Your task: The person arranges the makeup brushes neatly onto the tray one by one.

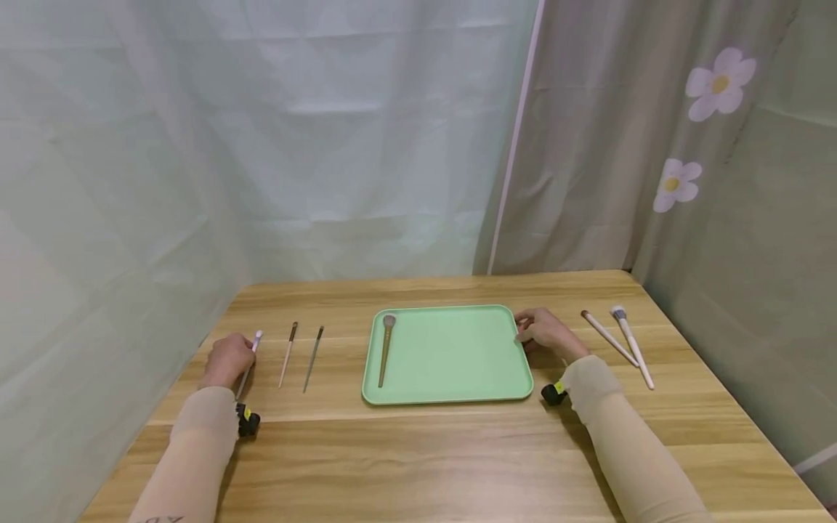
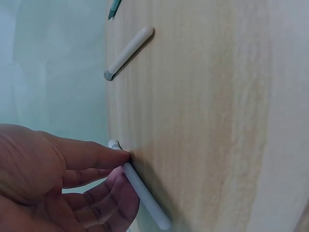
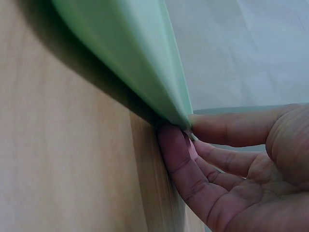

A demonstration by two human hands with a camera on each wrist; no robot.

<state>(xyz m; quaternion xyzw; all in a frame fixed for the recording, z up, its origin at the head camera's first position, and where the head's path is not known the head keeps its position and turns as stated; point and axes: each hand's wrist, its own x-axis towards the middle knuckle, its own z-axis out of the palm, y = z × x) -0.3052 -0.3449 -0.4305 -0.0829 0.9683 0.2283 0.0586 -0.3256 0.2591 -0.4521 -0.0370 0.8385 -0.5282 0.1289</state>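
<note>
My left hand [image 1: 227, 360] pinches a makeup brush with a pale handle [image 2: 146, 196] between thumb and fingers, low at the table's left side. The brush's light tip [image 1: 258, 335] shows past the fingers in the head view. At the right rim of a light green tray [image 1: 458, 356], my right hand [image 1: 548, 333] grips the edge. In the right wrist view the thumb lies on the rim [image 3: 181, 104] and a finger is tucked beneath it. A brush with a brown handle [image 1: 386, 352] lies inside the tray at its left end.
Right of the left hand lie a pink-handled brush [image 1: 286, 357] and a thin green brush [image 1: 313, 361]. Two white-handled brushes, one with a brown tip [image 1: 608, 336] and one with a grey-white head [image 1: 633, 349], lie right of the right hand. Curtains [image 1: 366, 145] hang behind the wooden table [image 1: 392, 465].
</note>
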